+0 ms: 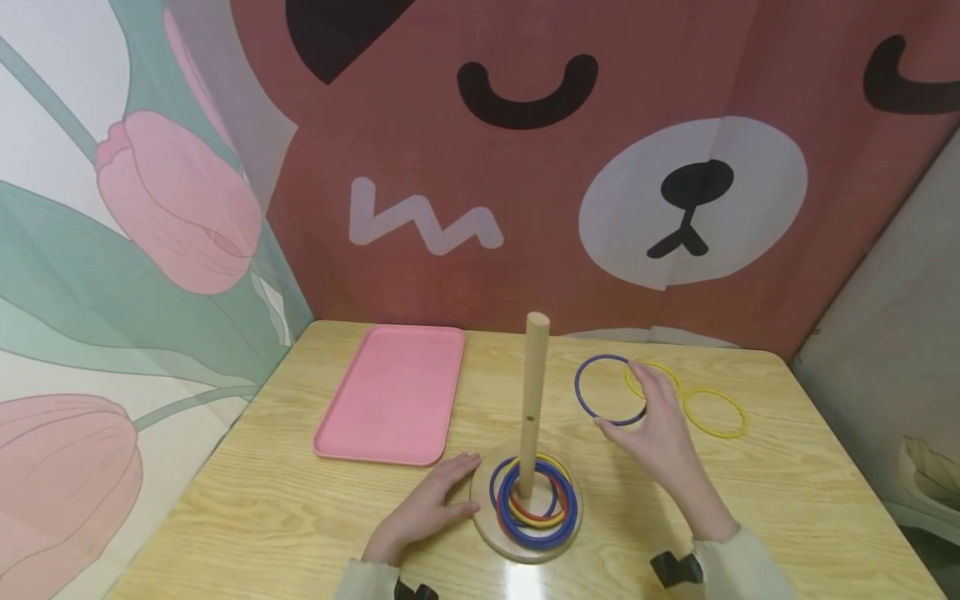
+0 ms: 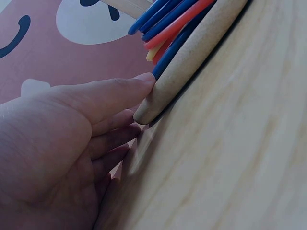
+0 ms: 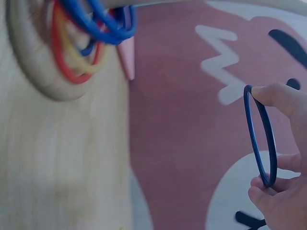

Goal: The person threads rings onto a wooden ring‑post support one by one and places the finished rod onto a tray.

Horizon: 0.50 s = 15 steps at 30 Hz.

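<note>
A blue ring (image 1: pixel 578 390) is held by my right hand (image 1: pixel 663 437), thumb on one side and fingers on the other, raised above the table; the right wrist view shows the ring (image 3: pixel 269 129) too. The wooden peg (image 1: pixel 533 400) stands upright on its round base (image 1: pixel 491 533). Several blue, red and yellow rings (image 1: pixel 538 540) lie around the peg's foot. My left hand (image 1: pixel 431 504) rests against the base's left edge, fingers extended. In the left wrist view its thumb (image 2: pixel 144 79) touches the rim of the base (image 2: pixel 177 72).
Two yellow rings (image 1: pixel 715 435) lie on the table at the right, one partly behind my right hand. A pink tray (image 1: pixel 393 392) lies at the back left. Behind the wooden table (image 1: pixel 247 500) hangs a cloth with a bear print (image 1: pixel 420 283).
</note>
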Each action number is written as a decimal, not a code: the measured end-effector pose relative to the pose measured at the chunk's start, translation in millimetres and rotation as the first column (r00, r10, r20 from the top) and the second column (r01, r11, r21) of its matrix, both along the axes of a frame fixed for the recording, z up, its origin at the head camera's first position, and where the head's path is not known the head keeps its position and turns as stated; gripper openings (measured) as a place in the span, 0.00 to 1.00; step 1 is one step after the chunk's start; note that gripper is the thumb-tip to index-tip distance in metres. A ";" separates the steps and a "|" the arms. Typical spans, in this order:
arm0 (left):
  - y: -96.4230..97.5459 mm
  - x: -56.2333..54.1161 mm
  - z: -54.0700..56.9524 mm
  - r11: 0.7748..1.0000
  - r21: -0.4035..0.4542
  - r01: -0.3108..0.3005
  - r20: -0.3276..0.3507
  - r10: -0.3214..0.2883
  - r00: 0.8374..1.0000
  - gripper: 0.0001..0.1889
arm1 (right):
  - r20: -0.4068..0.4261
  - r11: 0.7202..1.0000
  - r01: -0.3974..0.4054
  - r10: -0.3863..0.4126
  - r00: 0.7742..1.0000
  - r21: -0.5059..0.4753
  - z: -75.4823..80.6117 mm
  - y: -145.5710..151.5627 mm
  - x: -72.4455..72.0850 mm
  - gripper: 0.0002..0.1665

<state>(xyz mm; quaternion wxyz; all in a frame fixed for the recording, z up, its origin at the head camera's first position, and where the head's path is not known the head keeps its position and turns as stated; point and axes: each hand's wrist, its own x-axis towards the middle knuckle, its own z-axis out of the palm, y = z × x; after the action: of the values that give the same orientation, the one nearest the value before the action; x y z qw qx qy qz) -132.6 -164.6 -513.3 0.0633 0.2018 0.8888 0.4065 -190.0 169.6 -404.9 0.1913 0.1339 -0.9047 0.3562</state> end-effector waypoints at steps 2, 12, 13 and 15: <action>0.0 -0.1 -0.4 1.000 0.002 0.000 0.000 0.000 1.000 0.35 | -0.016 1.000 -0.009 0.008 1.000 -0.003 8.5 -2.1 3.2 0.53; 0.0 0.1 0.4 1.000 0.010 0.001 0.007 -0.001 1.000 0.35 | -0.155 0.996 -0.074 0.065 0.986 -0.057 59.6 -10.6 17.1 0.53; 0.2 0.2 0.6 1.000 0.010 0.001 0.007 -0.001 1.000 0.35 | -0.158 0.993 -0.086 0.073 0.985 -0.075 64.1 -11.1 17.8 0.54; 0.1 0.4 0.6 1.000 0.009 0.001 0.007 -0.001 1.000 0.35 | -0.134 0.987 -0.103 0.087 0.987 -0.119 73.2 -12.1 19.4 0.57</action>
<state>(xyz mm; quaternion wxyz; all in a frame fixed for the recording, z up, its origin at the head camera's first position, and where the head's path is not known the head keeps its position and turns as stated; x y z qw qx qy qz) -132.2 -164.5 -512.7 0.0658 0.2011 0.8867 0.4112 -170.6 157.5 -331.7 0.2401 0.1874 -0.8588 0.4119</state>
